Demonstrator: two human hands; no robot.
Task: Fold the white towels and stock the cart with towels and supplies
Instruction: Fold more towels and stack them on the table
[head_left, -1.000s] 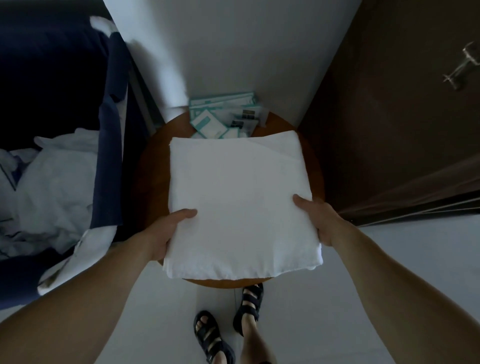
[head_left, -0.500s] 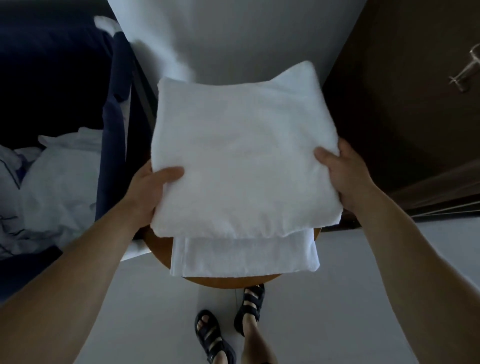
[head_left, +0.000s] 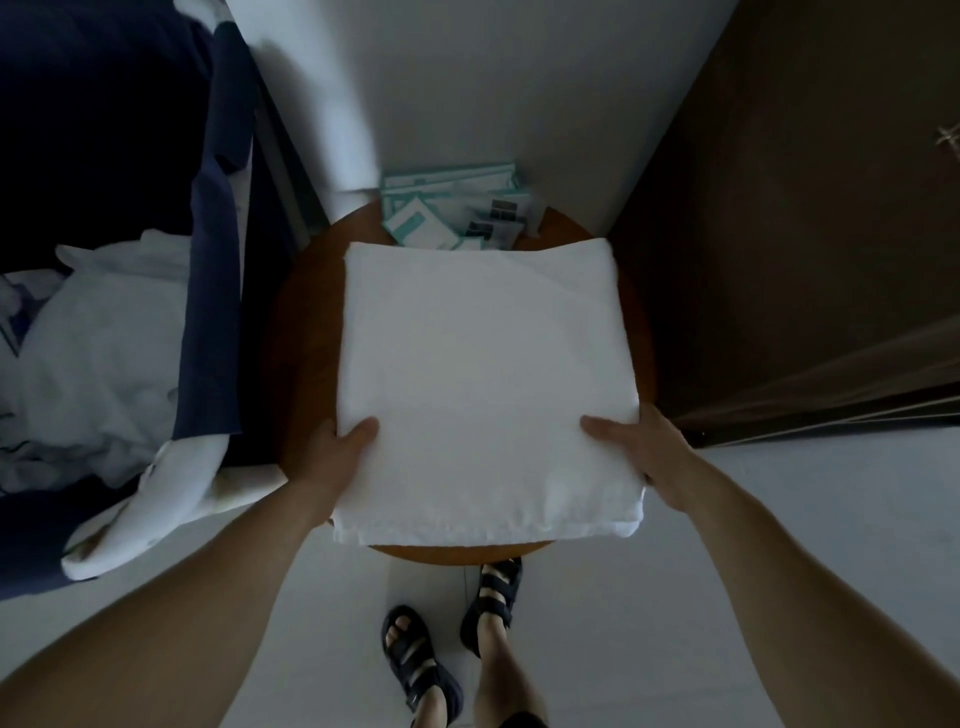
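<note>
The folded white towel (head_left: 483, 374) lies flat on a round brown surface (head_left: 306, 332) and covers most of its top. The towel is a near-square pad, plain white, with a fine terry texture and no print. Its top face is smooth, apart from one faint diagonal crease near the far right corner. The near edge shows several stacked layers. I cannot tell whether these belong to one towel or to more than one. The two near corners reach past the curved rim of the surface.

The left hand (head_left: 337, 447) grips the near left edge of the towel, with the thumb (head_left: 358, 428) laid on the top face. The right hand (head_left: 639, 441) grips the near right edge in the same way, thumb (head_left: 597, 426) on top. The remaining fingers of both hands are hidden under or behind the fabric.

Just beyond the far edge of the towel, a small pile of white and teal packets (head_left: 447, 213) rests on the surface against a white wall (head_left: 467, 78). A dark brown door (head_left: 805, 208) stands to the right. To the left, a navy fabric bin (head_left: 213, 312) holds crumpled white linen (head_left: 93, 353). Below the surface, the person's feet in black sandals (head_left: 415, 660) stand on a pale floor (head_left: 675, 597).
</note>
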